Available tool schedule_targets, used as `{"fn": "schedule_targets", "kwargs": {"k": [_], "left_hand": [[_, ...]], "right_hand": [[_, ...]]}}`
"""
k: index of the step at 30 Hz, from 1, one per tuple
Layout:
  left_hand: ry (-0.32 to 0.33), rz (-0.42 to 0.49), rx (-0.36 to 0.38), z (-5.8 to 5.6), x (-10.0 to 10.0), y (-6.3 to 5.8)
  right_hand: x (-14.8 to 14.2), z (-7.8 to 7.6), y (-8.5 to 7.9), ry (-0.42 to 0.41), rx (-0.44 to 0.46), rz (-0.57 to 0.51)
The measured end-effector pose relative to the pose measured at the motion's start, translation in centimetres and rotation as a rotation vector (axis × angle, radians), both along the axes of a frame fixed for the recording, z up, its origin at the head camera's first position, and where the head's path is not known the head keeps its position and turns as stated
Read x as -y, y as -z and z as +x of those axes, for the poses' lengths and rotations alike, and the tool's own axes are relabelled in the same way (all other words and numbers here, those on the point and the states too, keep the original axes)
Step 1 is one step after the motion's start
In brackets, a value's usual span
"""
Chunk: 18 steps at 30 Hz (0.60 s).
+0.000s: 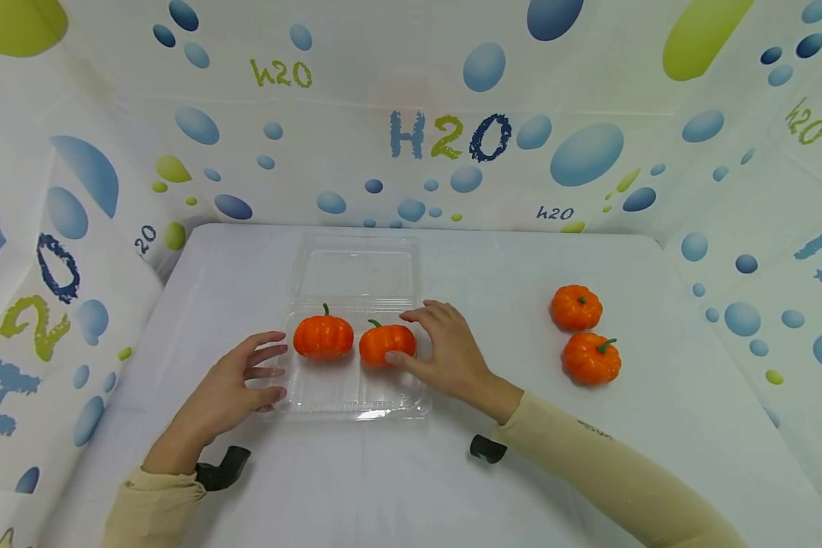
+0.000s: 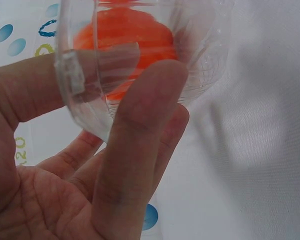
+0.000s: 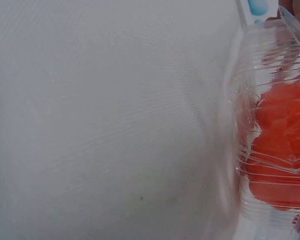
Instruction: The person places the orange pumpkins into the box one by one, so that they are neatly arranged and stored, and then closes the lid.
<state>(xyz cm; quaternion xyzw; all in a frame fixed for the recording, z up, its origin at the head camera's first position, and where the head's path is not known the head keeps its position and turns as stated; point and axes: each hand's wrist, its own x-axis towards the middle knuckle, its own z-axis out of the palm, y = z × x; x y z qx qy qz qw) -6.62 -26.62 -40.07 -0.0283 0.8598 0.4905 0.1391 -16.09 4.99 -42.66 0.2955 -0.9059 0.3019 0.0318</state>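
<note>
In the clear container (image 1: 325, 392), the right hand (image 1: 454, 348) pinches one pumpkin (image 1: 382, 344) between thumb and fingers, beside another pumpkin (image 1: 323, 339). At the container's left edge, the left hand (image 1: 227, 392) has its fingers spread. A bump from withdrawing fingers could make this thin container slide.

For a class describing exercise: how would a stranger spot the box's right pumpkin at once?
On the white table, find the clear open box. Its base holds a left pumpkin and a right pumpkin. Only the right pumpkin has the right hand on it.
</note>
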Motion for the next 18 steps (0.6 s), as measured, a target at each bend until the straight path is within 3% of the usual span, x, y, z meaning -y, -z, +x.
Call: {"fn": "schedule_targets", "kwargs": {"k": [18], "left_hand": [[0.000, 0.003, -0.022, 0.00, 0.03, 0.07]], "right_hand": [[0.18, 0.15, 0.17, -0.036, -0.012, 0.014]]}}
